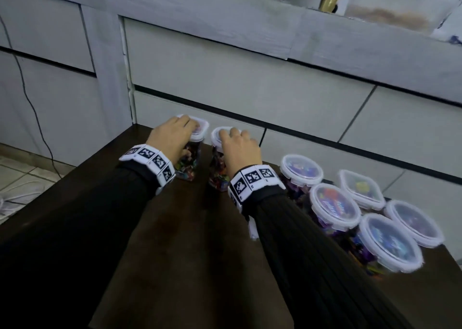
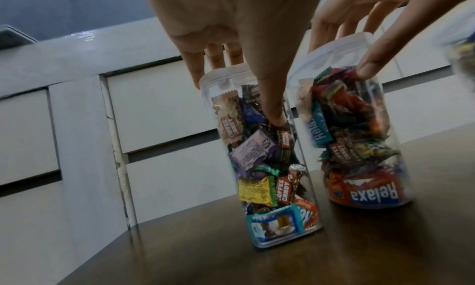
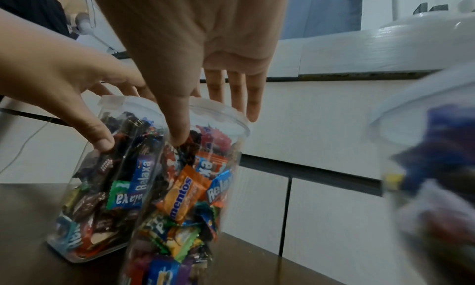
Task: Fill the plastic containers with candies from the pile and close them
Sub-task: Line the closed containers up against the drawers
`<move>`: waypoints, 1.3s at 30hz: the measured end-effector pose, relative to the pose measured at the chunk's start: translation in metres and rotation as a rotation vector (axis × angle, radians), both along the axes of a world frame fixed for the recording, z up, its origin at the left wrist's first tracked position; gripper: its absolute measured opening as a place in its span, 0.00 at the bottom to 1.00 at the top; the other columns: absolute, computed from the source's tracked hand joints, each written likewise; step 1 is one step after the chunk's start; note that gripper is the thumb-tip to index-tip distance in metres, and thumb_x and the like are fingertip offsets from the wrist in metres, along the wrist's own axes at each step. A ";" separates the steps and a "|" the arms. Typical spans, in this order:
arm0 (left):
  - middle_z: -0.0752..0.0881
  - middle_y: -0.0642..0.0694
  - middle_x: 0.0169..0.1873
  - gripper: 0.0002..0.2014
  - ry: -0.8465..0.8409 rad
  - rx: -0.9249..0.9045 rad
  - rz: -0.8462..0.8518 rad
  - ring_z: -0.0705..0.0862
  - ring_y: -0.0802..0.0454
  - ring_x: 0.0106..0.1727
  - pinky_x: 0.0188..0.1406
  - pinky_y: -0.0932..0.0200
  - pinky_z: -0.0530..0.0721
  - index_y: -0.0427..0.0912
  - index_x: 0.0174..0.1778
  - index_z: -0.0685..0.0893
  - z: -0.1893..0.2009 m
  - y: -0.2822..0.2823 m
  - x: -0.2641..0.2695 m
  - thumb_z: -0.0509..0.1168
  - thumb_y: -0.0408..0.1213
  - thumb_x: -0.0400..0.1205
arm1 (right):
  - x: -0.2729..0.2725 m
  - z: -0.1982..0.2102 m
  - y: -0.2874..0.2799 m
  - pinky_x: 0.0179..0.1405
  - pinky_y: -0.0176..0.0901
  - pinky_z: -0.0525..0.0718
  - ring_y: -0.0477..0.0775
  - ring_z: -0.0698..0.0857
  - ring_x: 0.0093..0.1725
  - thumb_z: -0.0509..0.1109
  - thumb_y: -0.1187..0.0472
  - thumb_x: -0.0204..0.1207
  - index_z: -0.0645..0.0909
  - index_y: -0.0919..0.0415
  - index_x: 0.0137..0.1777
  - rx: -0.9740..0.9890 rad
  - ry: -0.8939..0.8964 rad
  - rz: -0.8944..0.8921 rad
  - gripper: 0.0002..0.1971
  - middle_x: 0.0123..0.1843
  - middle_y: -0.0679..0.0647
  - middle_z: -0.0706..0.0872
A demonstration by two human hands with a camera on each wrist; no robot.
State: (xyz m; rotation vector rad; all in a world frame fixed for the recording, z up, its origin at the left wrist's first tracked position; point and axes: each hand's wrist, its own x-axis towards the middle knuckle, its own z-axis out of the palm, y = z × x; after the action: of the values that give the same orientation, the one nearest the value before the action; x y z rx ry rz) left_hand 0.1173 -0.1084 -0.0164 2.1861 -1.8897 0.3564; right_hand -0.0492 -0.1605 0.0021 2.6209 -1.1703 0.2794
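Two tall clear containers packed with wrapped candies stand side by side at the far edge of the dark table (image 1: 175,241), both with white lids on. My left hand (image 1: 175,133) grips the square container (image 1: 190,158) from above, with fingers over the lid and thumb (image 2: 272,110) down its side. My right hand (image 1: 237,143) holds the round container (image 1: 218,171) the same way. The left wrist view shows the square container (image 2: 270,177) and the round container (image 2: 359,147) standing upright on the table. In the right wrist view my right hand (image 3: 213,106) spans the round container (image 3: 190,198).
Several closed, candy-filled containers (image 1: 335,206) cluster on the right side of the table, one blurred container (image 3: 437,167) close to my right wrist. White drawer fronts (image 1: 250,83) rise just behind the table. A dark cable (image 1: 32,103) hangs at the left.
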 end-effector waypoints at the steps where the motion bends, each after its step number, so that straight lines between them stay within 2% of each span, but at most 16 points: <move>1: 0.77 0.45 0.68 0.33 0.005 -0.007 0.002 0.76 0.44 0.69 0.58 0.48 0.80 0.44 0.71 0.74 0.000 -0.008 0.003 0.79 0.34 0.71 | 0.007 0.000 -0.010 0.59 0.56 0.76 0.66 0.75 0.67 0.59 0.66 0.80 0.67 0.60 0.73 0.001 0.001 -0.003 0.21 0.69 0.62 0.76; 9: 0.75 0.40 0.70 0.32 0.025 0.000 -0.008 0.74 0.40 0.71 0.67 0.51 0.70 0.39 0.73 0.72 0.000 -0.072 0.023 0.76 0.30 0.73 | 0.046 -0.005 -0.080 0.57 0.55 0.77 0.65 0.76 0.66 0.56 0.67 0.82 0.68 0.60 0.73 -0.022 -0.025 -0.037 0.19 0.67 0.61 0.77; 15: 0.75 0.39 0.70 0.33 0.020 0.009 -0.003 0.73 0.38 0.71 0.70 0.48 0.70 0.37 0.74 0.71 -0.001 -0.093 0.033 0.76 0.29 0.74 | 0.055 -0.010 -0.101 0.57 0.53 0.75 0.64 0.75 0.65 0.55 0.67 0.82 0.68 0.60 0.73 -0.049 -0.049 -0.015 0.19 0.66 0.61 0.78; 18: 0.75 0.39 0.70 0.33 0.033 0.006 -0.014 0.74 0.38 0.70 0.68 0.48 0.71 0.37 0.74 0.71 -0.001 -0.098 0.035 0.76 0.29 0.73 | 0.054 -0.012 -0.103 0.58 0.53 0.75 0.63 0.75 0.65 0.56 0.66 0.82 0.68 0.59 0.73 -0.052 -0.039 -0.002 0.19 0.67 0.60 0.78; 21: 0.75 0.38 0.69 0.35 0.041 0.057 -0.015 0.75 0.38 0.69 0.65 0.45 0.75 0.38 0.74 0.70 0.006 -0.104 0.037 0.77 0.29 0.72 | 0.049 -0.010 -0.102 0.62 0.52 0.75 0.62 0.75 0.68 0.63 0.62 0.81 0.66 0.58 0.75 0.012 -0.020 0.011 0.23 0.71 0.60 0.76; 23: 0.74 0.39 0.72 0.37 0.041 0.128 -0.018 0.75 0.38 0.70 0.66 0.43 0.75 0.39 0.76 0.68 0.013 -0.106 0.039 0.78 0.32 0.72 | 0.044 -0.007 -0.099 0.68 0.54 0.73 0.63 0.70 0.74 0.69 0.58 0.78 0.61 0.59 0.79 0.135 -0.039 0.017 0.31 0.77 0.60 0.69; 25: 0.70 0.41 0.77 0.41 0.023 0.205 -0.001 0.72 0.40 0.76 0.75 0.37 0.67 0.40 0.80 0.63 0.019 -0.104 0.037 0.77 0.40 0.75 | 0.037 -0.001 -0.090 0.76 0.56 0.68 0.62 0.63 0.80 0.71 0.54 0.77 0.56 0.60 0.81 0.227 -0.083 -0.001 0.37 0.81 0.61 0.62; 26: 0.68 0.42 0.80 0.41 0.022 0.207 0.011 0.69 0.42 0.79 0.78 0.34 0.61 0.41 0.82 0.61 0.020 -0.101 0.034 0.75 0.43 0.77 | 0.033 0.003 -0.084 0.77 0.57 0.66 0.62 0.61 0.80 0.71 0.53 0.77 0.57 0.62 0.80 0.232 -0.114 -0.013 0.36 0.82 0.61 0.62; 28: 0.66 0.43 0.81 0.38 0.057 0.112 -0.014 0.65 0.44 0.82 0.81 0.33 0.56 0.42 0.82 0.61 0.020 -0.090 0.022 0.72 0.43 0.79 | 0.022 0.012 -0.071 0.74 0.54 0.69 0.61 0.66 0.77 0.70 0.54 0.77 0.64 0.63 0.76 0.217 -0.193 -0.020 0.31 0.77 0.61 0.69; 30: 0.67 0.44 0.81 0.33 0.085 -0.006 -0.103 0.65 0.45 0.81 0.82 0.38 0.58 0.42 0.81 0.66 0.020 -0.074 0.001 0.69 0.41 0.80 | 0.006 0.024 -0.055 0.68 0.52 0.74 0.61 0.71 0.71 0.70 0.56 0.77 0.71 0.63 0.71 0.214 -0.216 -0.031 0.25 0.70 0.61 0.75; 33: 0.74 0.44 0.76 0.28 0.092 -0.068 -0.307 0.70 0.45 0.77 0.80 0.44 0.62 0.42 0.77 0.72 0.028 -0.050 -0.047 0.68 0.40 0.80 | -0.029 0.048 -0.030 0.64 0.53 0.77 0.63 0.76 0.67 0.69 0.59 0.76 0.76 0.63 0.66 0.248 -0.168 -0.081 0.19 0.65 0.63 0.79; 36: 0.79 0.46 0.69 0.25 0.125 -0.037 -0.515 0.75 0.47 0.72 0.73 0.47 0.69 0.44 0.72 0.75 0.036 -0.036 -0.102 0.70 0.43 0.78 | -0.077 0.071 -0.009 0.59 0.50 0.79 0.64 0.80 0.62 0.69 0.60 0.74 0.79 0.62 0.61 0.298 -0.131 -0.207 0.15 0.61 0.63 0.83; 38: 0.75 0.45 0.72 0.31 0.094 0.073 -0.564 0.72 0.46 0.75 0.76 0.47 0.65 0.44 0.76 0.70 0.036 -0.033 -0.138 0.71 0.48 0.78 | -0.112 0.080 0.005 0.56 0.47 0.79 0.63 0.82 0.61 0.70 0.56 0.73 0.79 0.62 0.59 0.320 -0.100 -0.311 0.16 0.60 0.63 0.84; 39: 0.71 0.45 0.76 0.37 0.041 0.138 -0.575 0.67 0.46 0.79 0.78 0.47 0.63 0.44 0.80 0.66 0.035 -0.033 -0.153 0.73 0.49 0.78 | -0.128 0.082 0.013 0.55 0.46 0.79 0.62 0.81 0.61 0.70 0.54 0.73 0.78 0.62 0.59 0.326 -0.071 -0.353 0.18 0.60 0.62 0.84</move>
State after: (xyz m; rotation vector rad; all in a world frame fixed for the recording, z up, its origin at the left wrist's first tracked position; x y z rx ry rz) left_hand -0.0359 -0.1414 0.0181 1.5938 -2.4558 0.0737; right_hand -0.1772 -0.1478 0.0839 2.6121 -1.8058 0.1196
